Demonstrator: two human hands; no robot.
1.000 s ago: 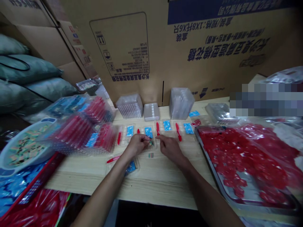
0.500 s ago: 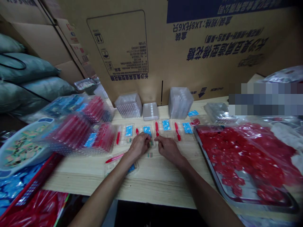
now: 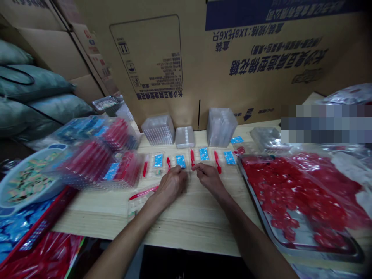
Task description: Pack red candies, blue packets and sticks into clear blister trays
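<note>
Two hands sit low at the row: my left hand (image 3: 171, 185) curled down, my right hand (image 3: 209, 177) with fingertips drawn together, and I cannot tell whether either grips anything. A slim red plastic utensil (image 3: 192, 157) lies just beyond my right fingertips (image 3: 194, 166), beside a blue printed card (image 3: 180, 161) in a clear plastic tray (image 3: 180, 169), on the pale wooden table (image 3: 186, 228) at centre frame.

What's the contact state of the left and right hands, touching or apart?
Apart. The head view shows a plain gap between the left hand and the right hand, at their fingertips.
</note>
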